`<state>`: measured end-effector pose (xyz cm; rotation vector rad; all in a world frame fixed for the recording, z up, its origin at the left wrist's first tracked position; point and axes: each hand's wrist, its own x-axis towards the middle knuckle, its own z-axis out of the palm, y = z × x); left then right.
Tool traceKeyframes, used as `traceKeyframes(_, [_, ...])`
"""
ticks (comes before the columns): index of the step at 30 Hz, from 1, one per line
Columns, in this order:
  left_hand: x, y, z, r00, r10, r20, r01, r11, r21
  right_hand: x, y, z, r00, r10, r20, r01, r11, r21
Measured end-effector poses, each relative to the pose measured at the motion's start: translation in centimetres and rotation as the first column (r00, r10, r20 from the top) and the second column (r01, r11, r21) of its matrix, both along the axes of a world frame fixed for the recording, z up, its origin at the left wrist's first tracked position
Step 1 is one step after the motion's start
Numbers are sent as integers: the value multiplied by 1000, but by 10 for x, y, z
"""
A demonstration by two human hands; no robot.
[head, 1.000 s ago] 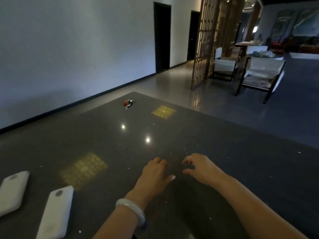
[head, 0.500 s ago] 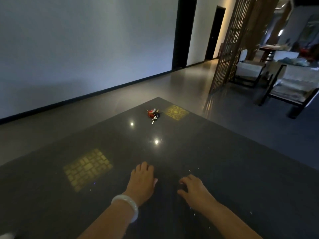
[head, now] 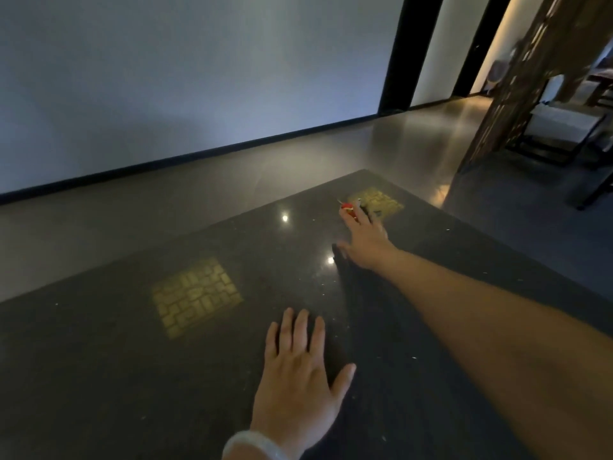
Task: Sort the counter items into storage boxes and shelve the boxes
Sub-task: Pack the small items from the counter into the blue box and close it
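A small bunch of keys with a red tag [head: 348,207] lies near the far corner of the dark polished counter [head: 132,376]. My right hand [head: 366,239] stretches far across the counter, fingers extended, its fingertips touching the red bunch and partly covering it. My left hand [head: 300,373] rests flat on the counter near me, fingers straight and spread, a pale bangle on the wrist. Neither hand holds anything. No storage boxes are in view.
The counter's far edges drop to a glossy floor [head: 166,194] in front of a white wall. A wooden lattice screen [head: 530,78] and white-cushioned chairs [head: 564,127] stand at the right. Yellow patterned reflections [head: 195,293] and light spots show on the counter top.
My right arm has reached forward from beside the left hand to the red keys. The left hand has flattened on the counter. The view has moved forward and turned left.
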<state>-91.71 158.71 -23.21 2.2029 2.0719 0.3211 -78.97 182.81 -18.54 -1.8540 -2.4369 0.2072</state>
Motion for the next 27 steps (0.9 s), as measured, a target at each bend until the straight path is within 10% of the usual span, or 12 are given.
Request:
traceKeyframes(6, [1, 3, -1, 1000, 23, 17, -23, 1000, -14, -7, 16, -44, 997, -69, -36, 71, 996, 51])
traceKeyframes(19, [-4, 0, 4, 1000, -7, -16, 7, 999, -36, 91, -319, -14, 997, -72, 41, 71, 997, 18])
traceKeyframes(27, [37, -75, 24, 987, -41, 158, 43, 999, -9, 106, -342, 12, 898, -96, -430, 183, 969, 164])
